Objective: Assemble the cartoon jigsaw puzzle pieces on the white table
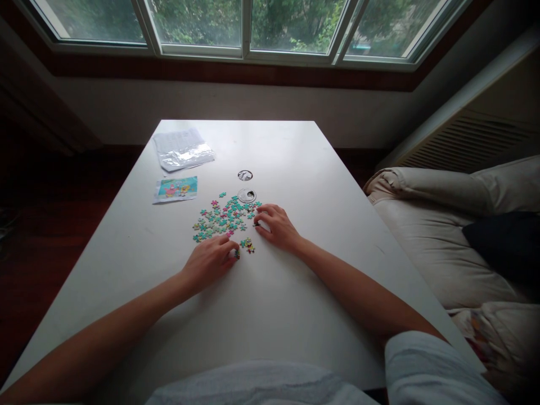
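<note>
Small yellow group of puzzle pieces [250, 245] on the white tabletop [274, 315], take as clock centre, 12 pointing away from person; joined or just touching, can't tell. Left hand [213, 256] at 8–9 o'clock, thumb and finger pinching a dark piece [237, 255]. Right hand [276, 225] at 2 o'clock, fingers curled, second dark piece [255, 224] at thumb and finger tips; gripped or only touched, can't tell. Loose pile of puzzle pieces [219, 219], mostly green and teal, some pink, at 10–11 o'clock, spread flat. Pieces should be light, stiff, thin, probably card; likely slide easily on the smooth top, knobs could bend if forced. Best hold: pinch opposite edges, or press from above and slide. Two round discs [247, 195] at 12, near pile. Picture card [176, 189] at 10, clear plastic bag [185, 149] at 11, beyond card. Further out: sofa [422, 242] at 3, window [202, 25] at 12.
</note>
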`<state>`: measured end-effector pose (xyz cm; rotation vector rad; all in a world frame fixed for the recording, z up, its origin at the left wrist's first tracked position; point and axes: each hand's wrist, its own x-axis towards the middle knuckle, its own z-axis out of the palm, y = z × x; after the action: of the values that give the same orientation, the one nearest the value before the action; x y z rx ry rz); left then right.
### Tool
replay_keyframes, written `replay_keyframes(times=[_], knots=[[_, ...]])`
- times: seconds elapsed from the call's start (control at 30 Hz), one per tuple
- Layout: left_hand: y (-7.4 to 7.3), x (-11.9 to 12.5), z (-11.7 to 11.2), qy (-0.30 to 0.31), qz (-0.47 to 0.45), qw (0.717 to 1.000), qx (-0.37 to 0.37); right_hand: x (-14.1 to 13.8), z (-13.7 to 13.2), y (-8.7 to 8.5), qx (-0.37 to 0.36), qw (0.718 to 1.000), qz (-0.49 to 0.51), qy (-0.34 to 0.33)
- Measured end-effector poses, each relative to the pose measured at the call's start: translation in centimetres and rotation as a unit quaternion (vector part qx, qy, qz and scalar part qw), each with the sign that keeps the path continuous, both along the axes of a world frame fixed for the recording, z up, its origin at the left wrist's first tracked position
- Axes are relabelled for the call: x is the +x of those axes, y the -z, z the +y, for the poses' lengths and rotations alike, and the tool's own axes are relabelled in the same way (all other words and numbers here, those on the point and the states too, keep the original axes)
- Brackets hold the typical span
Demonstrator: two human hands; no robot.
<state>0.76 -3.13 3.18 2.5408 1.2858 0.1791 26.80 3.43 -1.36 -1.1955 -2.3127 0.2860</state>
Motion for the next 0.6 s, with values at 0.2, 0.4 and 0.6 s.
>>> replay_keyframes(times=[0.2,0.4,0.6], knots=[[0.0,0.7,-0.1,-0.017,-0.002,1.000,-0.009,0.0,-0.2,-0.2,0.010,1.000,0.000,-0.001],[0.2,1.7,0.2,-0.027,-0.009,1.000,0.007,0.4,-1.2,-1.8,0.008,0.991,-0.022,-0.135],[0.8,2.1,-0.1,-0.048,-0.016,0.998,0.023,0.1,-1.5,-1.8,0.006,0.984,-0.048,-0.173]])
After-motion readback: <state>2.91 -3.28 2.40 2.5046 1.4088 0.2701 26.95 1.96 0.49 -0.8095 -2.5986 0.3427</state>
